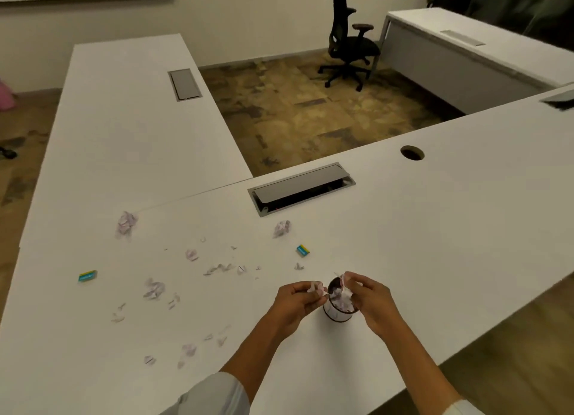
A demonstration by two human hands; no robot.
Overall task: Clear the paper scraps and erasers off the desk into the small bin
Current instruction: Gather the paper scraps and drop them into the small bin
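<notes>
— Both grips: what are they holding?

— Left hand (295,302) pinches a paper scrap (315,288) just beside the rim of the small bin (337,313). Right hand (371,302) pinches another scrap (343,280) directly over the bin's mouth, which already holds crumpled paper.

— And the rest, from the left?

— On the desk (435,228), one eraser (87,276) lies far left, well apart from both hands. A crumpled ball (126,223) sits behind it, small scraps (153,288) are strewn across the middle, a second ball (281,228) and second eraser (303,250) lie behind the bin.
</notes>
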